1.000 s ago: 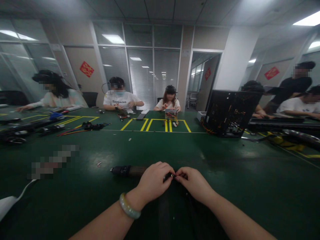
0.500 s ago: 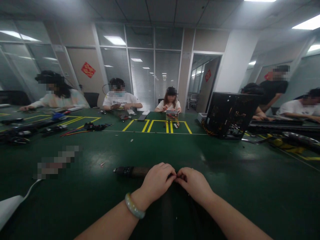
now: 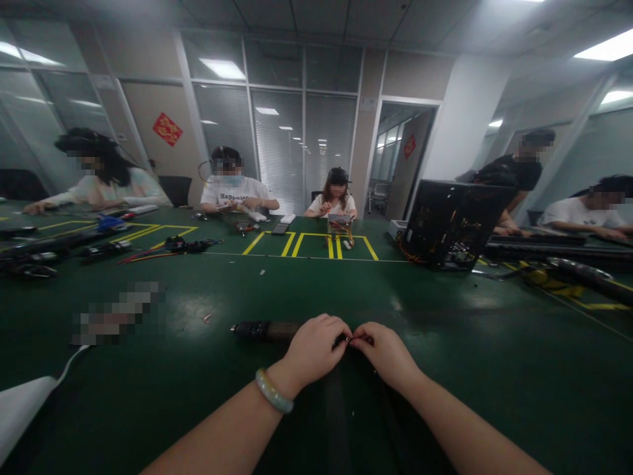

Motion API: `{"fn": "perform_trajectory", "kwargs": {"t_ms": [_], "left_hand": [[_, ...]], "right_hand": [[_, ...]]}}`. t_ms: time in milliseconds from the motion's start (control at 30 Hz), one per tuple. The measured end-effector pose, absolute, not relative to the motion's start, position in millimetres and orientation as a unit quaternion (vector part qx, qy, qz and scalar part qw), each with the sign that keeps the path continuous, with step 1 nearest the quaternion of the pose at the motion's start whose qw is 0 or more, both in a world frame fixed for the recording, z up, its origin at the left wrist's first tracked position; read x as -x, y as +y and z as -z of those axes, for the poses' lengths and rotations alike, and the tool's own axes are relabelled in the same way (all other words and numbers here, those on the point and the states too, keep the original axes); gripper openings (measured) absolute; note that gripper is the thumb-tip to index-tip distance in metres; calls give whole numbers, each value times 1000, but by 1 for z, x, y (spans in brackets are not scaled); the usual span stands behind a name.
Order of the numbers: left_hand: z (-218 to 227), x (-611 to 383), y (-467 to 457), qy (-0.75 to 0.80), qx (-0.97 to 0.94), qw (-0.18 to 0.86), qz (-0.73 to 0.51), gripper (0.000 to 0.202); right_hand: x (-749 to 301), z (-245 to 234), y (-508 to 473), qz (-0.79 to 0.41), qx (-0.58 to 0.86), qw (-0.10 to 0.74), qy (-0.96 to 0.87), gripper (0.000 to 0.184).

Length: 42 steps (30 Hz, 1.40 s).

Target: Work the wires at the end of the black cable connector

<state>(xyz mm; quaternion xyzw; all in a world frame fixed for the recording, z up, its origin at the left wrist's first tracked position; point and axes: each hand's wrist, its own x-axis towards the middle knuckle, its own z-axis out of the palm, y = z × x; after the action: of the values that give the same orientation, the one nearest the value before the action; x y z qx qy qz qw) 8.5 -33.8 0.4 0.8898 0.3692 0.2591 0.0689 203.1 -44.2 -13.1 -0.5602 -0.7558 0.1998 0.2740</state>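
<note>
A dark cylindrical tool with a narrow metal tip, which looks like an inline electric screwdriver (image 3: 267,331), lies on the green table with its tip to the left. My left hand (image 3: 316,346), a bangle (image 3: 273,392) on its wrist, covers the tool's right end; whether it touches the tool I cannot tell. Its thumb and fingers are closed in a pinch. Fingertip to fingertip with it, my right hand (image 3: 388,353) pinches too. A tiny shiny bit (image 3: 349,339) shows between the two hands, too small to name.
A black computer case (image 3: 455,224) stands at the back right. Cables and black parts (image 3: 180,245) lie at the back left. A white sheet-like thing (image 3: 24,412) with a cord is at near left. Several people sit across the table; one handles a wired metal box (image 3: 341,223).
The view has tilted slightly, so my hands and the tool sit a little higher in the picture. Both hands keep their pinch; a tiny shiny spot now shows between the fingertips.
</note>
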Motion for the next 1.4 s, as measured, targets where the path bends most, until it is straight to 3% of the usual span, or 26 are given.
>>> {"fn": "perform_trajectory", "kwargs": {"t_ms": [167,367,667,867,1200,1400], "left_hand": [[2,-9,-32,369,-891,70,-256,11],[3,-10,-32,377,-891,69,-244,7],[3,-9,-34,392,-879,74,-260,9],[1,-9,-36,391,-874,81,-279,10],[-4,-12,-40,360,-870,57,-333,13],[-3,-6,-40,340,-869,51,-355,24]], "right_hand": [[-201,10,-45,-182,564,258,-763,11],[-197,8,-48,-78,567,214,-791,4],[-191,6,-50,22,541,252,-802,7],[-190,12,-44,-37,511,220,-830,11],[-179,15,-40,84,513,124,-845,16],[-208,20,-37,79,603,126,-784,7]]}}
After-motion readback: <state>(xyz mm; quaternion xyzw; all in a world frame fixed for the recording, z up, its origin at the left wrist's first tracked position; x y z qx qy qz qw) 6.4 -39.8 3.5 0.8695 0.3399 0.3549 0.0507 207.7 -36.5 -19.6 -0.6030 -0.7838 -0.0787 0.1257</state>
